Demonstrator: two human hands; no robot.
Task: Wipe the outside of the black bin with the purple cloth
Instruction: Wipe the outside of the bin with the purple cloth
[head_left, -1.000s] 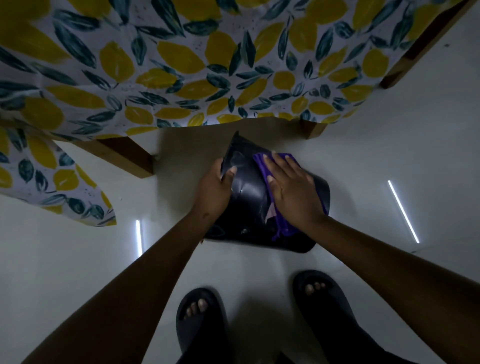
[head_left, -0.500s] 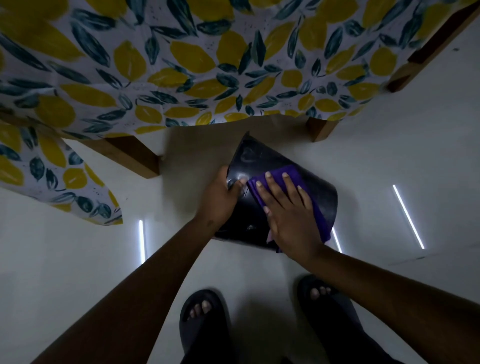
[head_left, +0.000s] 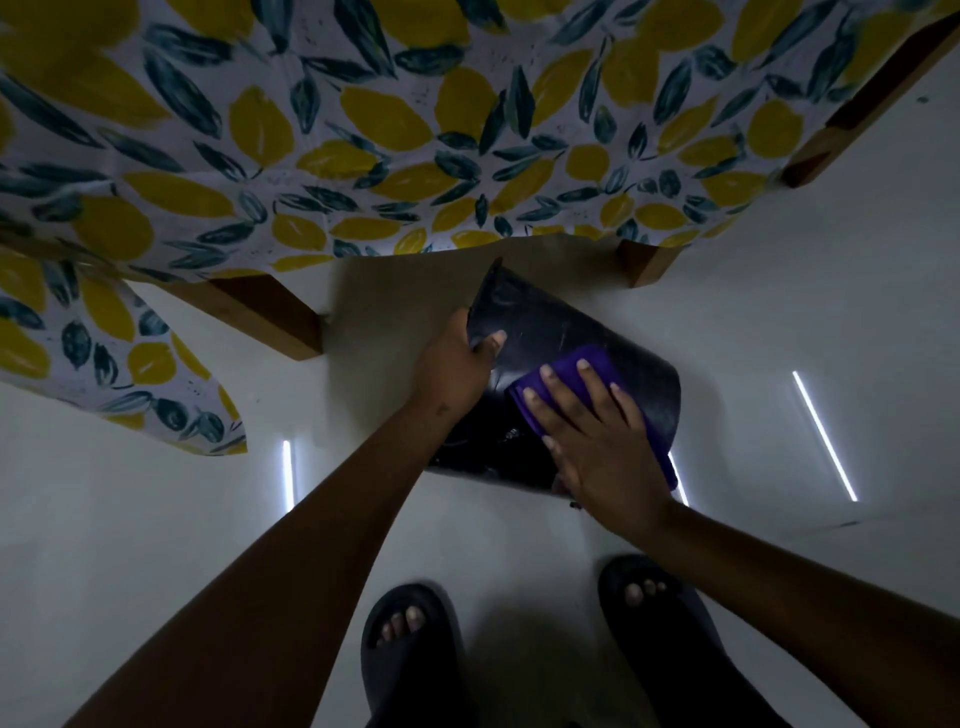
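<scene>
Left hand (head_left: 457, 364) gripped bin (head_left: 550, 332) rim; right hand (head_left: 597, 441), fingers (head_left: 558, 395) spread flat, pressed cloth (head_left: 576, 366) on its side. Bin apparently tilted; open floor (head_left: 779, 322) right.

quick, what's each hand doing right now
Left hand: closed, gripping the black bin.
Right hand: open, flat on the purple cloth against the bin.

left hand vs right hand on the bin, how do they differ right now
The left hand curls around the black bin's edge, gripping it; the right hand lies flat with fingers spread. The left touches the bin bare; the right presses the purple cloth against its side. Both rest on the bin.
</scene>
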